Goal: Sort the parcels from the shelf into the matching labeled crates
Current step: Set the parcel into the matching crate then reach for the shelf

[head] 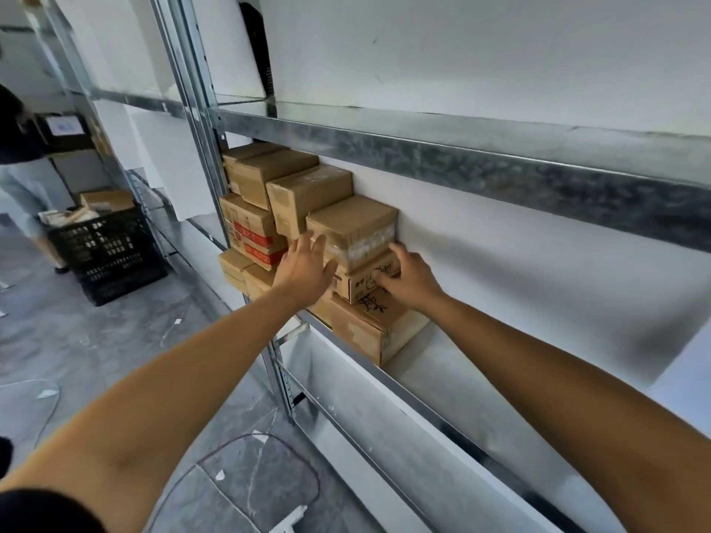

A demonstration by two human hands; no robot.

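Note:
Several brown cardboard parcels are stacked at the left end of a metal shelf (442,363). The nearest top parcel (352,221) has clear tape over its front. It rests on a parcel with black handwriting (369,286), which lies on a larger box (361,332). My left hand (307,265) reaches in with fingers spread, touching the left front of the taped parcel. My right hand (409,275) is at the parcel's lower right corner, fingers bent against it and the handwritten box. Neither hand has closed around a parcel.
A black plastic crate (104,251) holding boxes stands on the grey floor at left, next to another person (19,178). A parcel with red print (250,232) sits further left in the stack. The shelf beam above (461,163) hangs low over the parcels.

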